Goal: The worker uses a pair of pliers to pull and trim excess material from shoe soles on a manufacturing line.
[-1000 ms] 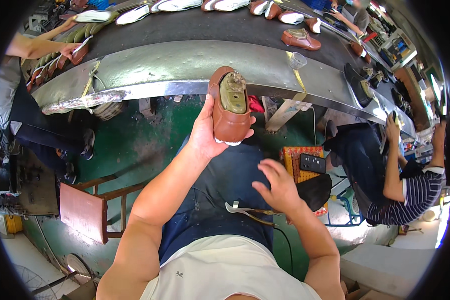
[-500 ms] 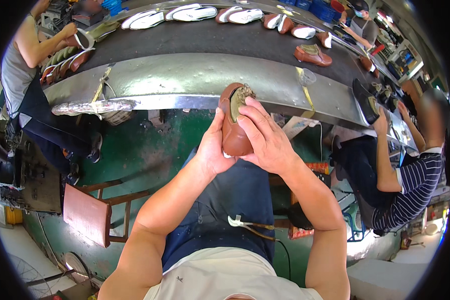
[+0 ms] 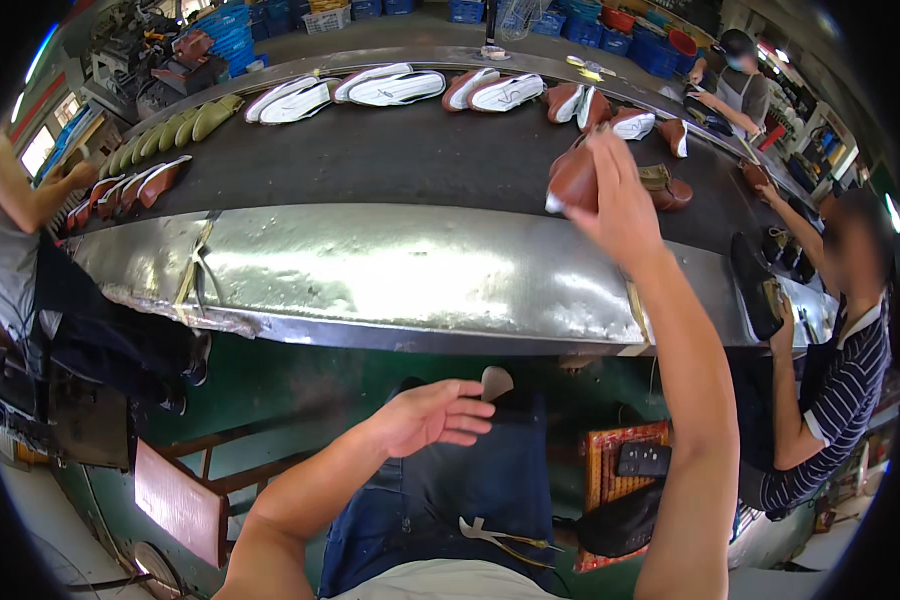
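My right hand (image 3: pixel 620 205) reaches out over the dark belt, gripping a brown shoe (image 3: pixel 573 180) whose white underside shows at one end. Part of the shoe is hidden behind my fingers. Just beside it on the belt sits another brown shoe (image 3: pixel 670 188) with an olive opening. Over my lap, my left hand (image 3: pixel 435 415) is open, fingers apart, holding nothing that I can make out. A small pale rounded piece (image 3: pixel 497 383) shows right by its fingertips; whether they touch is unclear. Pincers (image 3: pixel 485 532) with a pale head lie on my dark-trousered lap.
Brown and white-soled shoes (image 3: pixel 400 88) line the belt's far side. A shiny metal ledge (image 3: pixel 400 265) edges the belt nearest me. Co-workers stand at left and sit at right, the right one holding a black shoe (image 3: pixel 755 285). A stool (image 3: pixel 182 500) stands at left.
My right hand has carried the brown shoe forward and right, over the belt. My left hand has let go of it and dropped back toward my lap. The view has tilted up.
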`<state>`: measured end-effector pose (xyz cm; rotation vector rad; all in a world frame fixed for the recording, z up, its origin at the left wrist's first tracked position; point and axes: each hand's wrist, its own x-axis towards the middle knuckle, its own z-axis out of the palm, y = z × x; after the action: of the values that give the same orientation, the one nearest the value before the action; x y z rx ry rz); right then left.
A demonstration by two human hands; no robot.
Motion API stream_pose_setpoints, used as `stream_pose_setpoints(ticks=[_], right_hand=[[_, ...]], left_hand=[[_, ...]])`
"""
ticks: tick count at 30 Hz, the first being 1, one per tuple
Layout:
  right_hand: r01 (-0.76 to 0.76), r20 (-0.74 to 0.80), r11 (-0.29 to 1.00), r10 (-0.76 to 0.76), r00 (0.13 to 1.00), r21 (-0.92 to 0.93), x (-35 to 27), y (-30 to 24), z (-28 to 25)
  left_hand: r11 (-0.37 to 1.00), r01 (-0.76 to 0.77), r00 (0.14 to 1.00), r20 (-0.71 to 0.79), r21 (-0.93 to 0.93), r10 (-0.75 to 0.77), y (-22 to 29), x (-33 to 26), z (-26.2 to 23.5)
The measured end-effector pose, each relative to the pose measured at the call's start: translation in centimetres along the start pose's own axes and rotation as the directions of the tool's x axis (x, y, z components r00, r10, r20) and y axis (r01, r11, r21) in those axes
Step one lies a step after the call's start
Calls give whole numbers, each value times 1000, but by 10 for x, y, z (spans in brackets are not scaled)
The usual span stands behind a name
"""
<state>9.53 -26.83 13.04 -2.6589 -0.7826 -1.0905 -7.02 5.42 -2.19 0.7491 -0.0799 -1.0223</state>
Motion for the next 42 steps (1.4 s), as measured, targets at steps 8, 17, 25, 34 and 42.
stream_pose_setpoints(ticks=[8,17,25,34,42], right_hand=[[-135,204,988,117,972,75,-33,10,139],[-298,293,909,212,932,290,-41,19,156],[-570,478,818,471,741,78,-31,32,152],[-499,530,866,402,747,47,-31,52,153],[-476,515,878,385,766,52,-24,42,159]], left_hand=[[953,-47,997,80,299,24,80,10,-15],[100,43,630,-105,994,769,299,257,-122],[-175,488,431,-62,855,900,420,442,-178],[27,622,500,-423,783,755,464,505,-133],[-248,619,655,-316,745,686,459,517,-152]])
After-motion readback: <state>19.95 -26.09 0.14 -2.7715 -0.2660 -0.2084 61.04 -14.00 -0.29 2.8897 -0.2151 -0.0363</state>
